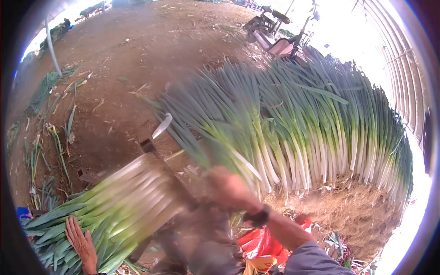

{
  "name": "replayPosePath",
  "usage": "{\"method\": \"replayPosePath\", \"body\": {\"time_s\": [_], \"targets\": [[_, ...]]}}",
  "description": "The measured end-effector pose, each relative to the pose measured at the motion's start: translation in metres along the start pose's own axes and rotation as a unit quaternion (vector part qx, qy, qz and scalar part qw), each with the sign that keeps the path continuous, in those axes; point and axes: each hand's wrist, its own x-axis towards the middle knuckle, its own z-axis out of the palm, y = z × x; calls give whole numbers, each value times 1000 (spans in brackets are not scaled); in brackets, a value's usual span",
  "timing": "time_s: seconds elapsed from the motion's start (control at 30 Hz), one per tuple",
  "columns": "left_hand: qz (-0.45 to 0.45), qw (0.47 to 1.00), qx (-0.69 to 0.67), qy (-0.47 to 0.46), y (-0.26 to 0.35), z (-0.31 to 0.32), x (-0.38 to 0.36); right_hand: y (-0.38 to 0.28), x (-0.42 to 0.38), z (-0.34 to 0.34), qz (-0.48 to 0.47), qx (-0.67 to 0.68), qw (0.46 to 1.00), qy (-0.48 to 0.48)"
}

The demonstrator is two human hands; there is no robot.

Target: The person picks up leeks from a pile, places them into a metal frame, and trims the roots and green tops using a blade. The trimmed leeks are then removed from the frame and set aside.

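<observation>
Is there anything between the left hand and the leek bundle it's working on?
Nothing visible. The left hand lies flat on the green tops of the leek bundle. The right hand, motion-blurred, is at the bundle's white end.

Beyond the work we see a long heap of green-and-white leeks (321,137) laid side by side, white ends toward us, on the bare brown dirt floor (137,46). Loose green leaf trimmings (59,137) lie scattered on the dirt at the left. A small wheeled machine (275,36) stands at the far edge. A red plastic bag (261,243) lies low in the middle.
</observation>
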Motion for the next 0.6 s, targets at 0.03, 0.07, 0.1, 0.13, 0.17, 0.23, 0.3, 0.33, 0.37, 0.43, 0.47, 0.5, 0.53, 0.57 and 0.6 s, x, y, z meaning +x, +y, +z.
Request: {"method": "replayPosePath", "body": {"time_s": [0.03,0.07,0.1,0.13,0.17,0.23,0.3,0.33,0.37,0.43,0.47,0.5,0.53,0.57,0.6], "targets": [[1,1000,12,-1,-1,2,1,38,-27,-12,155,89,984,-22],[2,1000,23,-2,-2,4,1,57,-39,-39,197,-123,970,-71],[1,999,35,-5,-3,5,0,86,-59,-59,249,-112,959,-74],[0,999,52,-6,-3,4,1,125,-80,-73,300,-102,945,-77],[2,999,47,-6,-3,3,0,163,-98,-83,351,-91,929,-78],[6,999,40,1,-4,3,2,232,-141,-83,306,-147,940,-20],[4,999,54,-3,-5,6,2,236,-143,-82,330,-193,924,-25],[4,998,55,-2,-7,7,2,240,-140,-83,377,-211,900,-60],[5,998,56,0,-7,7,2,229,-129,-85,422,-228,873,-95],[7,998,58,3,-5,5,4,216,-119,-83,447,-248,856,-83],[6,998,58,4,-4,3,3,222,-120,-80,437,-267,855,-79],[7,999,52,6,-2,0,3,228,-121,-83,431,-267,857,-90],[10,999,47,7,0,-3,3,234,-123,-85,426,-268,858,-100],[14,999,41,8,2,-5,3,242,-119,-95,426,-249,861,-126],[14,999,43,5,2,-4,3,242,-115,-101,426,-230,862,-151]]}}
